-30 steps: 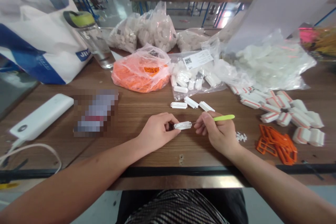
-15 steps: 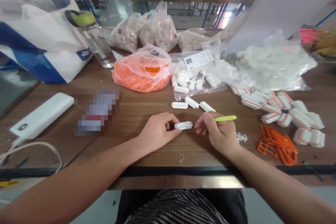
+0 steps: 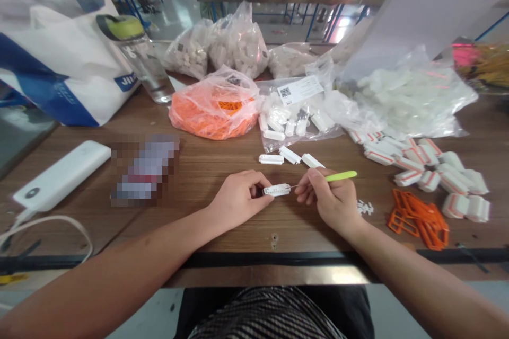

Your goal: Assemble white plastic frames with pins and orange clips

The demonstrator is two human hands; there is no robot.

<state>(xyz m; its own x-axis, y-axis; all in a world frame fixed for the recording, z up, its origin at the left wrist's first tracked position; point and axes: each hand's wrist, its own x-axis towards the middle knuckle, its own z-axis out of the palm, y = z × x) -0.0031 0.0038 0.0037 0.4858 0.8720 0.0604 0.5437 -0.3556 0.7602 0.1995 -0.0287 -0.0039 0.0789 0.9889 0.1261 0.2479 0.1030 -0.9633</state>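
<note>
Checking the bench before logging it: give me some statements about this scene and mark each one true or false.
1. The left hand holds a white part. True.
2. The right hand is empty. False: the right hand grips a green-handled pick, its thin tip pointing at the white part.
3. Three more white parts lie loose on the table just beyond the hands. True.
4. The power bank lies beside the orange frames. False: the power bank lies at the far left of the table, and the orange frames lie at the far right.
</note>
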